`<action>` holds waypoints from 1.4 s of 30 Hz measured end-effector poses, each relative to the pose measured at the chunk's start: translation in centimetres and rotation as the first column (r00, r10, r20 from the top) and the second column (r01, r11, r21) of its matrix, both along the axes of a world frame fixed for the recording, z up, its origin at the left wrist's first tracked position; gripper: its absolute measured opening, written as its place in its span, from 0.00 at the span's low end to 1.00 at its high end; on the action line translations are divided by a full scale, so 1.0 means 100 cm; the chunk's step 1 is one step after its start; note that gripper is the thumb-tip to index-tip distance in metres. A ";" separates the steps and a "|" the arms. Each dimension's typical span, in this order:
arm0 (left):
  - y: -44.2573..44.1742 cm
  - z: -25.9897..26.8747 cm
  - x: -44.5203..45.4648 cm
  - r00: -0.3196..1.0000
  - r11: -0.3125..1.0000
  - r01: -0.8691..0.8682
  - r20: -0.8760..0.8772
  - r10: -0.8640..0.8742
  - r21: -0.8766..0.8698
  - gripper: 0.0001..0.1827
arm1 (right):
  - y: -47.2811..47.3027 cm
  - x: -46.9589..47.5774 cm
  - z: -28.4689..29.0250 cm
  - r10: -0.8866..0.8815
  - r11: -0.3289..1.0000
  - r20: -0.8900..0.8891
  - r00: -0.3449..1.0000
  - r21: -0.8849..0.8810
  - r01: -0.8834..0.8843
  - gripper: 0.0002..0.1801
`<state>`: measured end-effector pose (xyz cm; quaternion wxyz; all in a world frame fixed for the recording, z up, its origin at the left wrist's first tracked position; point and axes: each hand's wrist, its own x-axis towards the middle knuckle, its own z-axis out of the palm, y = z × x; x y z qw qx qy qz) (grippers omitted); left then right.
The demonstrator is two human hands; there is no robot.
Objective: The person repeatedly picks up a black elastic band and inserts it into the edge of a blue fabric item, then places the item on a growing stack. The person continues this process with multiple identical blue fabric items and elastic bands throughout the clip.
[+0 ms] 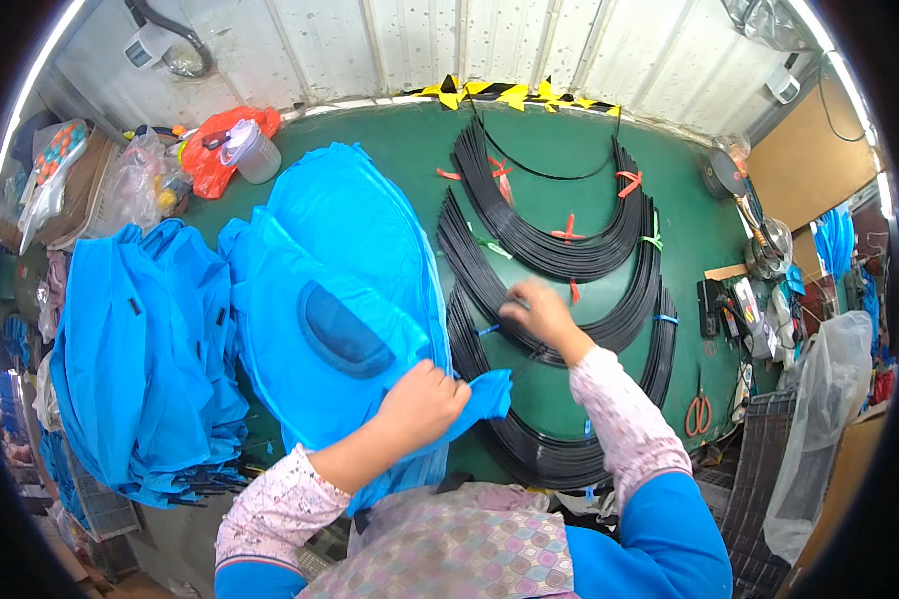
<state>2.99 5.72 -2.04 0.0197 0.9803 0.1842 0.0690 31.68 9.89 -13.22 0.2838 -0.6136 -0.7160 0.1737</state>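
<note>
My left hand is closed on the edge of a bright blue fabric piece, and a bunched end of the cloth sticks out to the right of my fist. This piece has a dark blue half-oval patch and lies on more blue cloth. My right hand is blurred above the middle bundle of curved thin black rods, fingers bent together. Whether it holds anything is unclear. A short dark strand shows between the cloth end and my right hand. Other rod bundles lie above and below.
A green tabletop carries all this. Folded blue cloth is heaped at the left. A lidded plastic cup stands by a red plastic bag. Red-handled scissors lie at the right, near a pan. Yellow-black tape lines the far edge.
</note>
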 end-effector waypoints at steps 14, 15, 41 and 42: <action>0.009 0.035 -0.007 0.997 0.992 -0.072 0.023 0.075 -0.099 0.04 | 0.027 0.014 0.058 0.005 0.976 0.157 0.988 0.216 -0.040 0.11; 0.016 0.036 -0.012 0.992 0.986 -0.119 0.020 0.122 -0.113 0.06 | 0.004 0.004 0.076 0.058 0.980 0.070 0.996 0.187 -0.071 0.11; 0.015 0.125 -0.140 0.921 0.746 -0.390 -0.242 0.306 -0.540 0.12 | -0.172 -0.143 0.152 0.176 0.970 -0.347 0.921 -0.098 -0.223 0.08; 0.011 0.128 -0.140 0.921 0.758 -0.391 -0.226 0.319 -0.522 0.11 | -0.172 -0.143 0.154 0.153 0.971 -0.348 0.925 -0.118 -0.206 0.08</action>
